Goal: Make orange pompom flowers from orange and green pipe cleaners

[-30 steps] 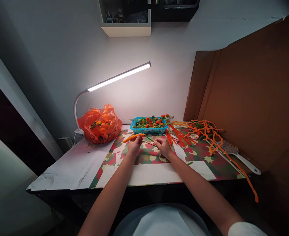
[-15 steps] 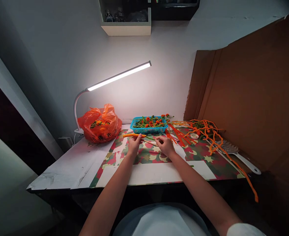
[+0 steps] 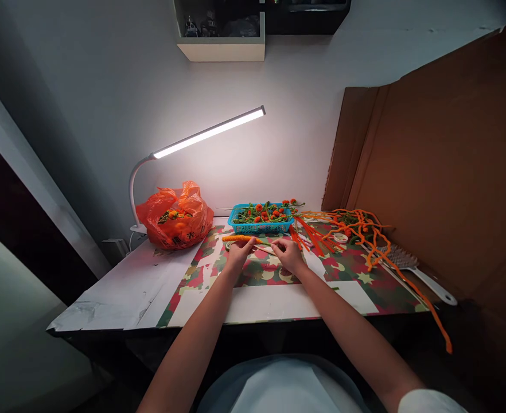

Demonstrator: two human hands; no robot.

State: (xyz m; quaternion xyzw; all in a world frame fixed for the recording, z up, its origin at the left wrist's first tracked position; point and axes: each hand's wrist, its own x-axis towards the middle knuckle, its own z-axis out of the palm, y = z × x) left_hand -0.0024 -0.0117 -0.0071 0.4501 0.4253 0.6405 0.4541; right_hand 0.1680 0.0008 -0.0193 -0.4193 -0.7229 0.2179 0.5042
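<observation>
My left hand (image 3: 240,253) is closed on a long, fuzzy orange piece (image 3: 238,238), which looks like wound pipe cleaner and points to the left. From its right end a thin green stem (image 3: 267,243) runs toward my right hand (image 3: 289,256), whose fingers pinch the stem's far end. A thin pale stick (image 3: 264,250) lies just below the stem, between the hands. Right behind them stands a blue basket (image 3: 257,228) of small orange flower heads on green stems. Part of a rounded handle shows beside my left hand; the rest is hidden.
An orange plastic bag (image 3: 193,226) with flowers inside sits at left, under a lit lamp (image 3: 210,133). Orange pipe cleaners (image 3: 365,223), a tape roll (image 3: 340,237) and a white-handled brush (image 3: 434,285) lie at right. A cardboard panel (image 3: 434,155) rises behind them.
My left hand and the orange piece have shifted slightly right, toward my right hand, so less green stem shows between them. My right hand has hardly moved.
</observation>
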